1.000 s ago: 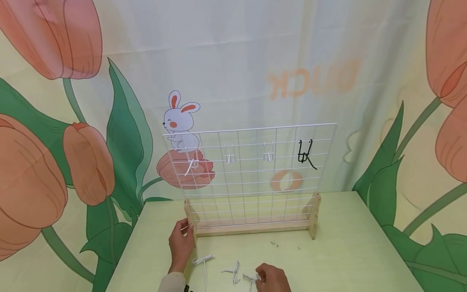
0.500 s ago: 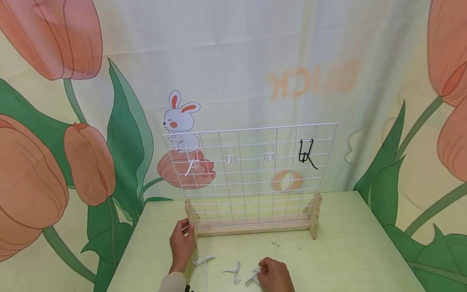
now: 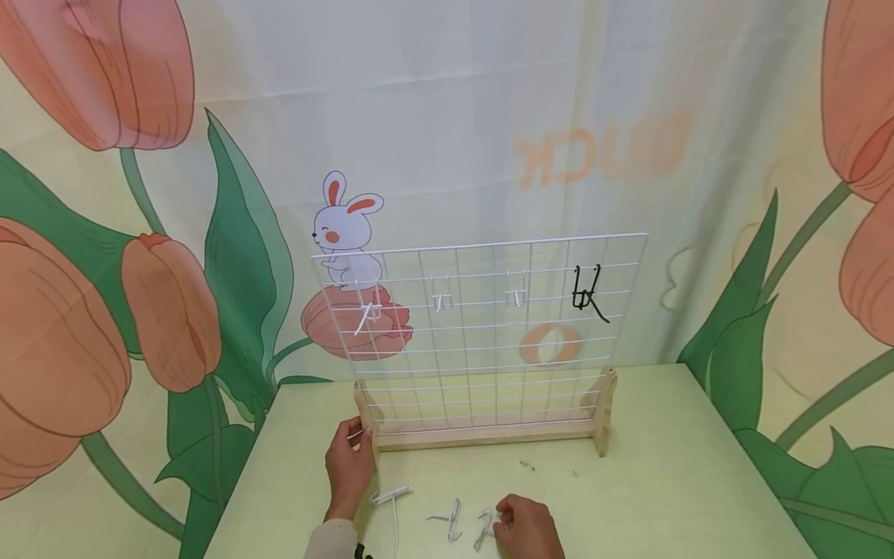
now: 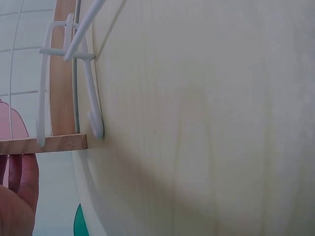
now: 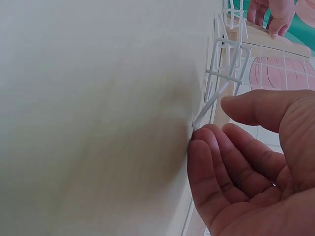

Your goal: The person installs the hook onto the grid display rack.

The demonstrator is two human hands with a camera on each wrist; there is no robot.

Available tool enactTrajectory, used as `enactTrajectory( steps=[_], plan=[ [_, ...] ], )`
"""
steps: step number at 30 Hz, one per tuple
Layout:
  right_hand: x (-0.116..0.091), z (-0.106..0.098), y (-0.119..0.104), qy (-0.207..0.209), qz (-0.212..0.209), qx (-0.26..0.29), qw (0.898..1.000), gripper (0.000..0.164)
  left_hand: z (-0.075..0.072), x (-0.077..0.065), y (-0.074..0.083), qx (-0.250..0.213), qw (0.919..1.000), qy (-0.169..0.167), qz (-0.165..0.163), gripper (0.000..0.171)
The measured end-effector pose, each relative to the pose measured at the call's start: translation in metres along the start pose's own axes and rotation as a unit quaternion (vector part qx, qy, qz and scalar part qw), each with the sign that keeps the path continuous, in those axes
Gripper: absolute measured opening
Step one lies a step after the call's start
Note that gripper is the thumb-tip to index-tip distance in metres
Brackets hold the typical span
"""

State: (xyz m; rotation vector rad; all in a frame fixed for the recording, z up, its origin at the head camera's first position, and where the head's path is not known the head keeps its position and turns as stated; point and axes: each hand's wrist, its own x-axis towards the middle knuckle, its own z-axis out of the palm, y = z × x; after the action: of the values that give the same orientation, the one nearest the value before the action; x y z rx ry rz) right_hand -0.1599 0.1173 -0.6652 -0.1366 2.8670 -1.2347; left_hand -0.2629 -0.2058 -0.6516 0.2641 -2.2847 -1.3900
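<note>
A white wire grid panel (image 3: 479, 245) stands upright in a wooden stand (image 3: 489, 435). My left hand (image 3: 349, 466) grips the stand's left end piece (image 4: 44, 144), fingers on one side and thumb on the other. On the table in front lies a white wire hook (image 3: 483, 531), its prong tip right at the fingertips of my right hand (image 3: 528, 529). In the right wrist view those fingers are loosely bent, with a gap between them and the thumb (image 5: 246, 105). A second white hook (image 3: 454, 519) and a third white hook (image 3: 393, 497) lie to the left.
Along the panel hang several hooks: a white hook (image 3: 369, 312) at left, two smaller white ones in the middle, and a black hook (image 3: 583, 296) at right. Tiny bits (image 3: 527, 466) lie on the pale table (image 3: 670, 481). Behind hangs a tulip-printed curtain (image 3: 447, 155).
The white hook by my right hand has turned on the table, and that hand has shifted slightly right. My left hand has stayed on the stand.
</note>
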Motion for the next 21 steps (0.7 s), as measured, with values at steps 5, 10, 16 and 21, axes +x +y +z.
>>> enactTrajectory(
  steps=[5, 10, 16, 21],
  plan=[
    [-0.006, -0.001, -0.001, -0.027, 0.012, -0.007, 1.000, 0.012, 0.001, 0.000, -0.002, 0.003, 1.0000, 0.000, 0.002, 0.026],
    [-0.010, -0.002, -0.004, -0.075, 0.046, 0.003, 0.996, 0.015, 0.001, -0.001, -0.002, 0.005, 0.9999, 0.004, 0.008, 0.026],
    [-0.010, -0.003, -0.009, -0.121, 0.048, -0.009, 0.991, 0.017, 0.001, -0.001, -0.001, 0.006, 0.9999, 0.006, 0.006, 0.026],
    [-0.009, -0.001, -0.010, -0.147, 0.034, -0.012, 0.988, 0.018, 0.000, -0.001, 0.001, 0.002, 1.0000, 0.002, 0.003, 0.026]
  ],
)
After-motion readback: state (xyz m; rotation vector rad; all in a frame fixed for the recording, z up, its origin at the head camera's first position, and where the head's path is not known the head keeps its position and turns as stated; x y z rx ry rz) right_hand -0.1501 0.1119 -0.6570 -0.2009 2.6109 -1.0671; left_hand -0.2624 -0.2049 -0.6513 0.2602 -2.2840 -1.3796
